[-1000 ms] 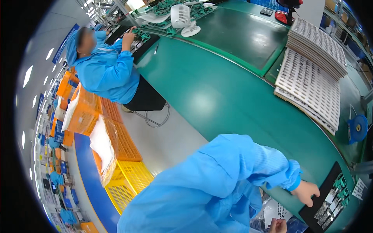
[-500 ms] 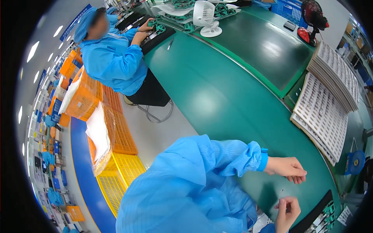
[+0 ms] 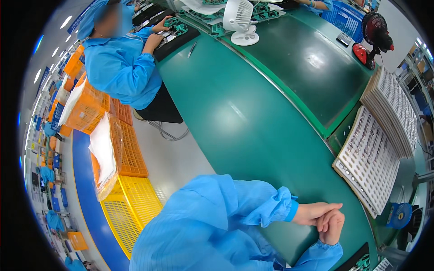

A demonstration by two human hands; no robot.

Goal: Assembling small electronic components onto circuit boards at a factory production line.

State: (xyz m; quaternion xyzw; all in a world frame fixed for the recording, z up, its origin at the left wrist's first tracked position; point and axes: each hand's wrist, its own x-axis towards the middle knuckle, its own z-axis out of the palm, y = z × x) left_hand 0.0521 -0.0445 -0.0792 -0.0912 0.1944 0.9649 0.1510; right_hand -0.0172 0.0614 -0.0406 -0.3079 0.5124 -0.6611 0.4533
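Observation:
Over the green work table (image 3: 266, 149), my two hands meet at the lower right. My left hand (image 3: 312, 212) comes from the left, with one digit stretched out to the right and its other fingers mostly hidden. Pressed against it from the right and below is my right hand (image 3: 332, 227), its fingers curled in. Whatever lies between them, if anything, is hidden. Nearest to the hands at the bottom edge is a black mat (image 3: 350, 265) with green circuit boards (image 3: 363, 262) on it. White trays (image 3: 368, 158) holding rows of small metal parts lie to the right.
A co-worker (image 3: 120, 67) in blue handles green boards at the far left. Tweezers (image 3: 192, 49) lie near that person. A white fan (image 3: 239, 22), a red-black fan (image 3: 375, 36) and a blue basket (image 3: 346, 18) stand at the back. Yellow crate (image 3: 131, 207) and orange crates (image 3: 126, 147) are left.
My hands were apart and have come together, the right hand moving up to the left one. The view has shifted, and another person's blue sleeve now shows at the top.

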